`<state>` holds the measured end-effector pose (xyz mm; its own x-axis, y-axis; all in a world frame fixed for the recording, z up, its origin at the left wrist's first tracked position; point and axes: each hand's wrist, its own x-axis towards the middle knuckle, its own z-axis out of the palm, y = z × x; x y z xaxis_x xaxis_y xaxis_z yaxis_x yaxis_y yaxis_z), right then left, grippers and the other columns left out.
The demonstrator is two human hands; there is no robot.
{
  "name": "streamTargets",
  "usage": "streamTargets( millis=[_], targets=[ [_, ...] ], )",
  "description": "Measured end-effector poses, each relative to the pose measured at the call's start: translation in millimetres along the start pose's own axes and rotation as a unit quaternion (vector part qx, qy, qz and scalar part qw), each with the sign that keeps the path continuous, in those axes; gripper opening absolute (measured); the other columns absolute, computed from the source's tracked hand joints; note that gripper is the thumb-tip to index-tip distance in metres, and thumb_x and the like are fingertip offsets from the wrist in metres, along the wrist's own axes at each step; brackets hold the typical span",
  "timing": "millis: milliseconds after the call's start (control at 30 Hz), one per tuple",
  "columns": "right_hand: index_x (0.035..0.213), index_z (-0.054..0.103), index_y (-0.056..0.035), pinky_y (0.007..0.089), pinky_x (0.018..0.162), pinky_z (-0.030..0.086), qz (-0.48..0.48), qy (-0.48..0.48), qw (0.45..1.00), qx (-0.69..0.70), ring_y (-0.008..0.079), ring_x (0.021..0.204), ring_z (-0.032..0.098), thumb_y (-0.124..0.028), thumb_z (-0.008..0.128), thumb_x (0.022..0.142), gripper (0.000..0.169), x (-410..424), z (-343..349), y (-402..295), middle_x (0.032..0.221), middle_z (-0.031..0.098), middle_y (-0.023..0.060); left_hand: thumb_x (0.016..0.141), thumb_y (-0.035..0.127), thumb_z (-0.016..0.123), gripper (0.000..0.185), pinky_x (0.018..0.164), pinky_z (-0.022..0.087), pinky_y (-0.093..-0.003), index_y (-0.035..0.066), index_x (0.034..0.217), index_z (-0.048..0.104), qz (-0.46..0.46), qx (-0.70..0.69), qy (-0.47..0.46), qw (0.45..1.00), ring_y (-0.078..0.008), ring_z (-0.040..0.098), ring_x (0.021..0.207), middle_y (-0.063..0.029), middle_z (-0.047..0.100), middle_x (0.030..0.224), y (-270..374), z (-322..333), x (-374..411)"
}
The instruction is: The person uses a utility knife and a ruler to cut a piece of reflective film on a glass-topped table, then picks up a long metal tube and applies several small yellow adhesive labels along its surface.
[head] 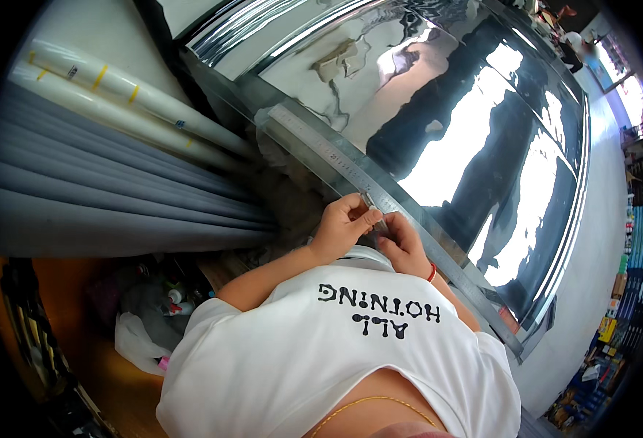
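A slim metal tool [375, 212], perhaps a utility knife, is held between both hands in front of my chest. My left hand [343, 224] pinches its upper part between thumb and fingers. My right hand [405, 245], with a red cord at the wrist, has its curled fingers on the lower end, partly hiding it. Just beyond the hands, a long steel ruler [321, 145] lies along the near edge of a glass-topped table [277, 94]. A mirror-like silver sheet [398, 109] is spread over the table, its near edge beside the ruler.
At left lean plastic-wrapped rolls [135, 96] and grey rolls or folded sheeting [108, 180]. A white plastic bag [135, 342] sits low on the left. Stocked shelves [622, 306] line the far right, past a pale floor [578, 274]. A person [573, 49] is at the far upper right.
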<state>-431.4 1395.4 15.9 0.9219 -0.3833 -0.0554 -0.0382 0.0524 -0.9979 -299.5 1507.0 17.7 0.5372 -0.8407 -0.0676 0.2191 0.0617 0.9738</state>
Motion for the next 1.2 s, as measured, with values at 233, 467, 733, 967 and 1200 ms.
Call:
streamTargets(
  millis=[233, 467, 733, 967, 1200],
  targets=[
    [0.083, 0.056, 0.0005, 0.0257, 0.055, 0.038, 0.104, 0.265, 0.944, -0.167, 0.0076, 0.063, 0.044, -0.012, 0.063, 0.084, 0.014, -70.3, -59.5, 22.5, 0.069, 0.048, 0.0022, 0.083, 0.043, 0.063, 0.049, 0.097, 0.04, -0.0398, 0.003, 0.112, 0.061, 0.237, 0.537, -0.052, 0.808, -0.0339, 0.051, 0.114, -0.017, 0.058, 0.119, 12.5, -62.5, 96.2],
    [0.109, 0.063, -0.0063, 0.0348, 0.069, 0.05, 0.135, 0.353, 0.793, -0.479, 0.0289, 0.082, 0.062, -0.021, 0.075, 0.073, 0.041, -141.4, -76.3, 8.7, 0.105, 0.059, 0.0109, 0.086, 0.061, 0.047, 0.078, 0.109, 0.013, -0.0587, 0.013, 0.145, 0.029, 0.088, 0.753, -0.103, 0.644, -0.0306, 0.02, 0.14, -0.0117, 0.024, 0.151, -12.1, -159.6, 190.0],
    [0.121, 0.056, -0.0116, 0.0392, 0.077, 0.051, 0.251, 0.321, 0.746, -0.527, 0.0299, 0.093, 0.062, -0.026, 0.085, 0.058, 0.071, -169.5, -92.7, 7.0, 0.123, 0.051, 0.0063, 0.082, 0.068, 0.043, 0.087, 0.108, 0.014, -0.0591, 0.01, 0.145, 0.028, 0.115, 0.72, -0.109, 0.676, -0.0315, 0.022, 0.139, -0.0125, 0.024, 0.151, -20.6, -167.8, 168.6],
    [0.117, 0.058, -0.0126, 0.0382, 0.079, 0.051, 0.25, 0.33, 0.748, -0.518, 0.0304, 0.094, 0.061, -0.023, 0.086, 0.055, 0.069, -167.3, -91.3, 5.3, 0.12, 0.053, 0.0081, 0.083, 0.067, 0.043, 0.087, 0.109, 0.012, -0.0571, 0.009, 0.145, 0.027, 0.113, 0.712, -0.106, 0.684, -0.0339, 0.02, 0.139, -0.0158, 0.023, 0.151, -23.8, -164.0, 155.8],
    [0.112, 0.058, -0.0144, 0.0377, 0.076, 0.051, 0.219, 0.32, 0.748, -0.538, 0.0294, 0.09, 0.062, -0.028, 0.086, 0.056, 0.063, -176.9, -99.0, 9.4, 0.117, 0.055, 0.0069, 0.084, 0.059, 0.049, 0.081, 0.109, 0.013, -0.0553, 0.009, 0.145, 0.027, 0.099, 0.703, -0.102, 0.697, -0.0336, 0.02, 0.139, -0.0162, 0.023, 0.151, -19.5, -154.1, 143.6]
  ],
)
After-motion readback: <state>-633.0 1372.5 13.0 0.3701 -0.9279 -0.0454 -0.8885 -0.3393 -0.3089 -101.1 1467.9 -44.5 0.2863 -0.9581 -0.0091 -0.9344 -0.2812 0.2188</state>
